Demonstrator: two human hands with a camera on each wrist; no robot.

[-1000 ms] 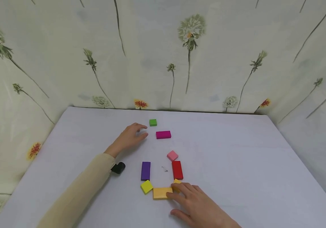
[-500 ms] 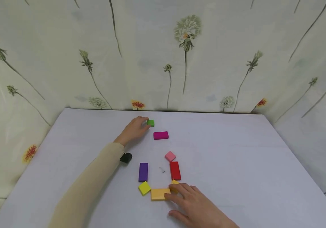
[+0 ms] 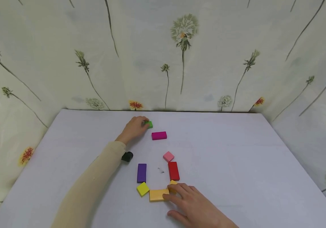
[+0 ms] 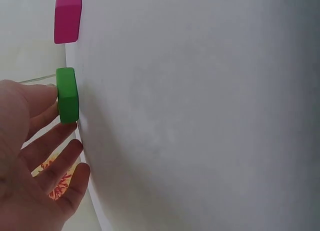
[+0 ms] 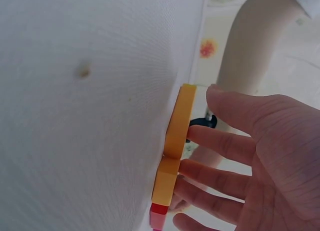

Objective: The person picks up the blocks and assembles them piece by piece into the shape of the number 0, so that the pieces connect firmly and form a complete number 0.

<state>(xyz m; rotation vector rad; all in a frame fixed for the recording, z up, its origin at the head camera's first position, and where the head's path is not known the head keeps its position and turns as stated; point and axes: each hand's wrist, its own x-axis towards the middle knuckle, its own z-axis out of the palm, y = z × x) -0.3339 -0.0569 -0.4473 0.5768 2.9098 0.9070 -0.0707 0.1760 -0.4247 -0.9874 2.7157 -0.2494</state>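
At the far side of the table, my left hand point(image 3: 134, 130) pinches a small green block point(image 4: 68, 95) between thumb and fingers; the other fingers spread loosely below it in the left wrist view. A magenta block point(image 3: 159, 136) lies just nearer than the green one. My right hand point(image 3: 192, 204) is at the near side, fingers extended. Its fingertips rest at a long light-orange block point(image 3: 156, 195) and a small orange block point(image 5: 166, 182), which sit end to end. The hand partly covers both in the head view.
A yellow block point(image 3: 143, 189) touches the long orange one's left corner, with a purple block point(image 3: 141, 173) behind it. On the right, a red block point(image 3: 174, 171) meets a pink block point(image 3: 168, 156). A flowered cloth point(image 3: 208, 63) hangs behind the white table point(image 3: 231, 158).
My left hand has reached forward and right to the green block, taken hold of it and drawn it slightly nearer. The right hand has stayed at the orange blocks.
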